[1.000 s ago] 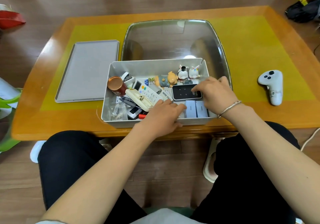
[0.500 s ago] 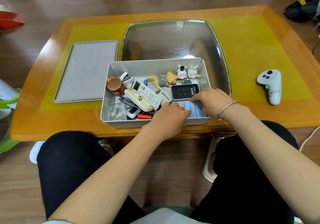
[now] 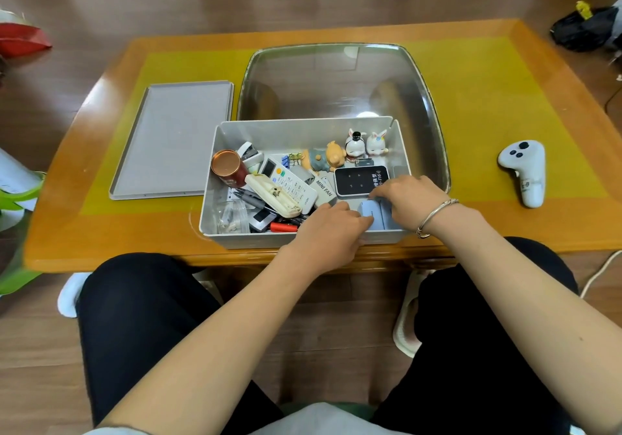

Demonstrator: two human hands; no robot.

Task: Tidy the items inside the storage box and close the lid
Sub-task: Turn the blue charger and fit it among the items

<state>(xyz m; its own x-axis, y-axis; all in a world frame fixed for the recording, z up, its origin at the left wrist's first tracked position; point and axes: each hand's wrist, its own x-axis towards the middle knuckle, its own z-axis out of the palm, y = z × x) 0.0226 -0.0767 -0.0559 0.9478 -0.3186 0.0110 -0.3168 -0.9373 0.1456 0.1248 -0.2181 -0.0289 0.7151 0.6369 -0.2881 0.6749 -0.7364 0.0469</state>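
The grey storage box (image 3: 303, 125) stands open at the table's near edge. Its flat grey lid (image 3: 171, 138) lies on the table to its left. Inside are a copper-topped can (image 3: 226, 166), a white remote (image 3: 291, 187), a black device (image 3: 360, 180), a pig figurine (image 3: 324, 158), two rabbit figurines (image 3: 365, 143), pens and small bags. Two pale blue boxes (image 3: 373, 215) lie in the near right corner. My right hand (image 3: 412, 200) curls over them from the right, thumb on top. My left hand (image 3: 331, 229) reaches over the near wall, and its fingertips touch their left side.
Behind the box is a large clear glass panel (image 3: 336, 77) set on the yellow table top. A white game controller (image 3: 525, 172) lies at the right. My knees are under the table's front edge. A black bag (image 3: 585, 28) sits on the floor at the far right.
My right hand left the black device and came back toward me onto the pale blue boxes. My left hand slid right until it met them.
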